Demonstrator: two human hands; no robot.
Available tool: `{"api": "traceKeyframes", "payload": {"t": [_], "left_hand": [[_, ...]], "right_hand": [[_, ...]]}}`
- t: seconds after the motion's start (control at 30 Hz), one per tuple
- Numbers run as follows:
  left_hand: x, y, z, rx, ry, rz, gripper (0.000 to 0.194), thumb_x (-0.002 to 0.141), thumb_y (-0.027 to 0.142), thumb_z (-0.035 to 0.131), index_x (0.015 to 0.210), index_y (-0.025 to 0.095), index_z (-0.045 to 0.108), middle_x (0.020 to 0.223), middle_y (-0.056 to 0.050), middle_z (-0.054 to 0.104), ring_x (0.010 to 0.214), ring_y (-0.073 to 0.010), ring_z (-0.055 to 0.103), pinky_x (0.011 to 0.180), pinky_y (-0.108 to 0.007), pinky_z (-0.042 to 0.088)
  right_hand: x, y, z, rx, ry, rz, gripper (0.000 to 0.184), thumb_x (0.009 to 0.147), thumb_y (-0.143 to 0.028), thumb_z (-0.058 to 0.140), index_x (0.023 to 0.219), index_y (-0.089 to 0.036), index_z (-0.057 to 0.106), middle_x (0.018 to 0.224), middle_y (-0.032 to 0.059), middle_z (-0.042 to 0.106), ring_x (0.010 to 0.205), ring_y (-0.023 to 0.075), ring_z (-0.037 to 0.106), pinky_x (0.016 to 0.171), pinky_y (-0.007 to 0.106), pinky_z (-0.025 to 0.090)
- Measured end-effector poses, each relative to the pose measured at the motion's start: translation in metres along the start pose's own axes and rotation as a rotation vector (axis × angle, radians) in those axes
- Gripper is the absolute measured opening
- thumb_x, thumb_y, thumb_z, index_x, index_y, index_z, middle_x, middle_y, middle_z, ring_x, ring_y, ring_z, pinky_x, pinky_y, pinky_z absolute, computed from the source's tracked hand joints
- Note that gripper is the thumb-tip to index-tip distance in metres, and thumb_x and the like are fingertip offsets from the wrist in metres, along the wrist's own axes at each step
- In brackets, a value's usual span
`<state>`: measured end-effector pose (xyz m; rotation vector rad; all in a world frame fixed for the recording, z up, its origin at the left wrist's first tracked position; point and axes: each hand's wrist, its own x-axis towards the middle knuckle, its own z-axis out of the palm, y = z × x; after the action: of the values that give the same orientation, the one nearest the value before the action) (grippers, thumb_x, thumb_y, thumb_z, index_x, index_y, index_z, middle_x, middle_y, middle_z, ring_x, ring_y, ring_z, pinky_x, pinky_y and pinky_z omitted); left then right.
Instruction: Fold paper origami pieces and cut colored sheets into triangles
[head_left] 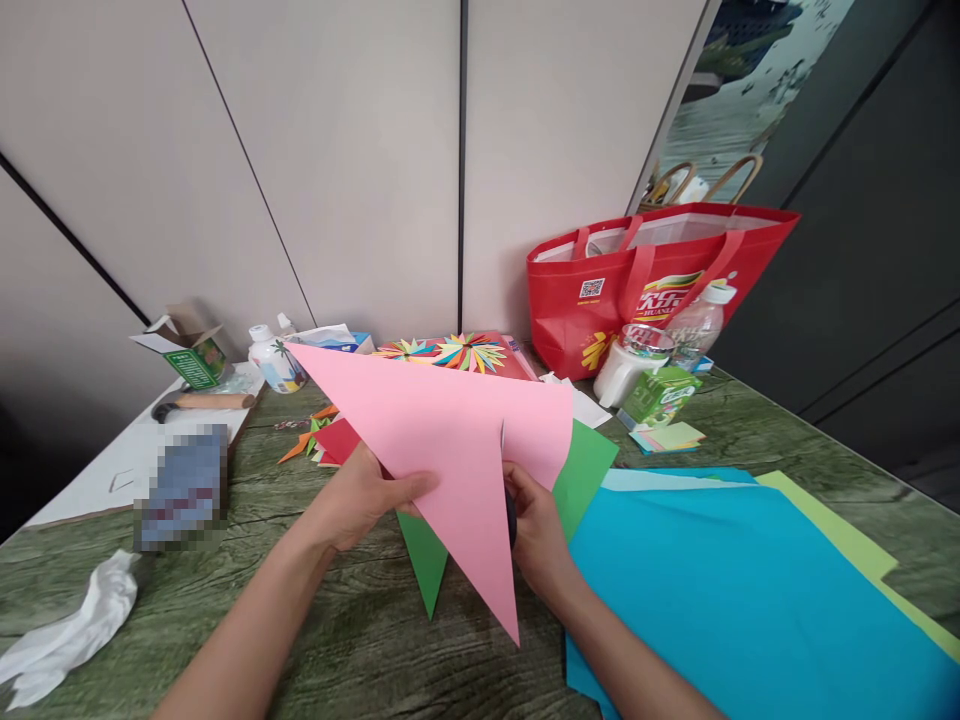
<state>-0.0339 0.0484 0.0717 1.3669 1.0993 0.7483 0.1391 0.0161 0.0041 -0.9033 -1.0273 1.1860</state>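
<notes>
A large sheet of pink paper (442, 430) is held up over the table, with a long cut edge running up its middle. My left hand (375, 495) grips it at the left, thumb on top and the other fingers hidden underneath. My right hand (536, 520) is closed around scissors (511, 518); the dark handle shows partly, and a thin blade pokes up at the inner end of the cut. Paper right of the cut curls upward. Beneath the pink sheet lies green paper (589, 465), its corners sticking out at the right and toward me.
Blue paper sheets (720, 590) cover the right side. Behind stand a red bag (577, 320), a clear bottle (697, 325), a white jar (626, 370) and a green box (660, 397). A hammer (202, 400) lies left, crumpled tissue (75, 625) nearer. Folded paper flowers (469, 352) lie at the back.
</notes>
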Motion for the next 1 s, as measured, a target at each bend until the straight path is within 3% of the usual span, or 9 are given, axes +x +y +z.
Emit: {"api": "traceKeyframes", "payload": {"t": [0.57,0.73,0.83,1.0], "left_hand": [[-0.0013,0.0012,0.0036,-0.014,0.014,-0.013,0.04,0.064,0.031,0.07,0.099,0.018,0.057,0.094,-0.009,0.066,0.084,-0.0268,0.062,0.061,-0.035,0.054],[-0.0032,0.004,0.0022,-0.025,0.001,0.014,0.039,0.064,0.03,0.07,0.099,0.018,0.058,0.095,-0.008,0.066,0.085,-0.0242,0.061,0.064,-0.032,0.053],[-0.0028,0.0076,-0.0007,-0.092,0.038,0.059,0.041,0.064,0.031,0.071,0.101,0.018,0.057,0.1,-0.008,0.065,0.087,-0.0228,0.06,0.065,-0.03,0.052],[-0.0013,0.009,-0.0039,-0.166,0.116,0.02,0.039,0.063,0.033,0.071,0.096,0.015,0.058,0.097,-0.011,0.064,0.083,-0.0231,0.06,0.061,-0.031,0.052]], "right_hand": [[-0.0011,-0.0036,0.0016,-0.023,0.031,0.022,0.018,0.057,-0.014,0.062,0.073,-0.019,0.056,0.07,-0.0007,0.067,0.063,0.0149,0.06,0.056,0.024,0.047],[-0.0013,-0.0048,0.0003,-0.048,0.02,0.029,0.017,0.056,-0.013,0.062,0.071,-0.018,0.056,0.066,-0.0027,0.066,0.061,0.0137,0.058,0.053,0.022,0.046],[-0.0013,-0.0027,-0.0006,-0.03,0.016,0.028,0.018,0.056,-0.014,0.064,0.071,-0.018,0.056,0.066,-0.0034,0.066,0.063,0.0135,0.057,0.054,0.021,0.046],[-0.0014,0.0008,-0.0006,-0.012,-0.022,0.05,0.02,0.058,-0.018,0.067,0.075,-0.019,0.056,0.071,-0.001,0.066,0.067,0.0153,0.06,0.057,0.024,0.047]]}}
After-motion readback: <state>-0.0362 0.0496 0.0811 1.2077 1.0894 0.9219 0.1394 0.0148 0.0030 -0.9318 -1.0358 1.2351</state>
